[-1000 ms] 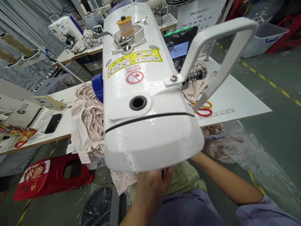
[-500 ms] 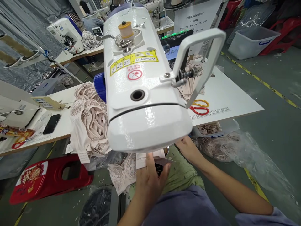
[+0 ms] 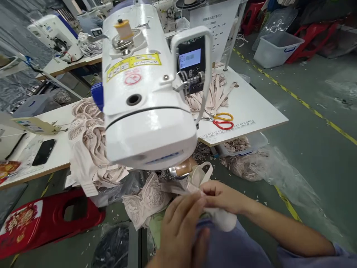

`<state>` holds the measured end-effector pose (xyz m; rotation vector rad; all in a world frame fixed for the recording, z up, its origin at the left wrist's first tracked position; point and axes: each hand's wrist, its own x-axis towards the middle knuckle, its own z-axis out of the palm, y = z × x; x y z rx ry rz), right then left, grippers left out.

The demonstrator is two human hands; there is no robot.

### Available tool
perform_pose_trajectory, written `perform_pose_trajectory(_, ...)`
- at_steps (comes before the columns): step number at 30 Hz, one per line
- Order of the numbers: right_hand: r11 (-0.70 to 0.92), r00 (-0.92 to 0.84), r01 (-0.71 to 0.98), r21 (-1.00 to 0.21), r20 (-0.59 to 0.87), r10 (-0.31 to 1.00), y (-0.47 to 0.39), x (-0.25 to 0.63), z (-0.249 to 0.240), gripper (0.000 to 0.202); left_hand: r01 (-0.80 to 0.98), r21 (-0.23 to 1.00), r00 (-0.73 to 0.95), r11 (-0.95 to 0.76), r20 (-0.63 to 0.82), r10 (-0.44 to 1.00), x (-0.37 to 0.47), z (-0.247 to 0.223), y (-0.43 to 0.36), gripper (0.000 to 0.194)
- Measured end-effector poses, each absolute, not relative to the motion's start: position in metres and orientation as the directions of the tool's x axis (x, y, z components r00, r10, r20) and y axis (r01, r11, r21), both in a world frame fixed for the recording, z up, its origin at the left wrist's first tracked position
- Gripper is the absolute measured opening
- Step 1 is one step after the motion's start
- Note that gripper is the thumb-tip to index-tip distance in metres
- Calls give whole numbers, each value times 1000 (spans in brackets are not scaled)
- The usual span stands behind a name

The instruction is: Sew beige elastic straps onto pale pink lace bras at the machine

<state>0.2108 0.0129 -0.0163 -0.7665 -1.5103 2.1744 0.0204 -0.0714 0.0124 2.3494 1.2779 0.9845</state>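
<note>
A beige lace bra [image 3: 153, 194] hangs below the sewing machine head [image 3: 150, 137], its band stretched toward my hands. My right hand [image 3: 223, 195] pinches the bra near a looped strap, with a pale padded cup showing under the fingers. My left hand [image 3: 181, 216] meets it from the left, its fingertips closed on the same fabric; its thumb is smeared by motion. Both hands are in front of the machine, over my lap. The exact spot between the fingertips is hidden.
A heap of beige bras [image 3: 92, 149] lies left of the machine. Scissors [image 3: 223, 121] and a printed ruler [image 3: 240, 127] are on the white table [image 3: 262, 108], near beige straps [image 3: 214, 93]. A red stool [image 3: 50, 216] stands at the lower left, a phone [image 3: 44, 152] above it.
My hands have come out from under the machine head and together toward my body, drawing up part of the bra. The right hand now grips it. The view has shifted to the right.
</note>
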Motion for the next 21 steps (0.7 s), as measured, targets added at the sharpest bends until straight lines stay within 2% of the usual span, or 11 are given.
perform_pose_trajectory(1, -270, -851, 39, -962, -173, 495, 15, 211, -17, 45, 656, 491, 403, -573, 413, 817, 20, 14, -65, 37)
perform_pose_trajectory(2, -127, -881, 86, -988, -135, 453, 16, 210, -20, 42, 683, 497, 412, -535, 342, 845, 21, 13, -58, 33)
perform_pose_trajectory(3, 71, -877, 151, -986, -101, 470, 17, 209, -24, 39, 698, 579, 371, -422, 211, 904, 21, 8, -51, 28)
perform_pose_trajectory(4, 289, -844, 245, -926, -56, 534, 17, 207, -30, 36, 682, 687, 298, -249, 50, 953, 21, 0, -45, 25)
perform_pose_trajectory(6, 605, -736, 459, -650, 103, 669, 19, 202, -44, 29, 523, 833, 157, 178, -300, 941, 18, -18, -32, 32)
perform_pose_trajectory(8, 730, -701, 556, -399, 247, 669, 20, 195, -55, 22, 352, 855, 184, 382, -464, 867, 12, -34, -24, 43)
perform_pose_trajectory(10, 805, -729, 522, -282, 342, 593, 22, 189, -61, 19, 224, 863, 268, 452, -501, 823, 7, -43, -21, 54)
perform_pose_trajectory(13, 860, -747, 440, -258, 428, 510, 26, 184, -59, 22, 46, 843, 326, 536, -520, 790, 3, -46, -24, 58)
perform_pose_trajectory(15, 831, -720, 442, -336, 420, 553, 25, 185, -56, 28, -31, 825, 329, 565, -525, 785, 1, -46, -27, 56)
perform_pose_trajectory(17, 744, -629, 496, -449, 405, 664, 21, 187, -55, 29, -74, 823, 297, 564, -521, 800, 0, -47, -29, 54)
perform_pose_trajectory(21, 593, -471, 540, -598, 369, 801, 9, 186, -57, 22, -53, 873, 163, 485, -472, 867, -1, -46, -30, 50)
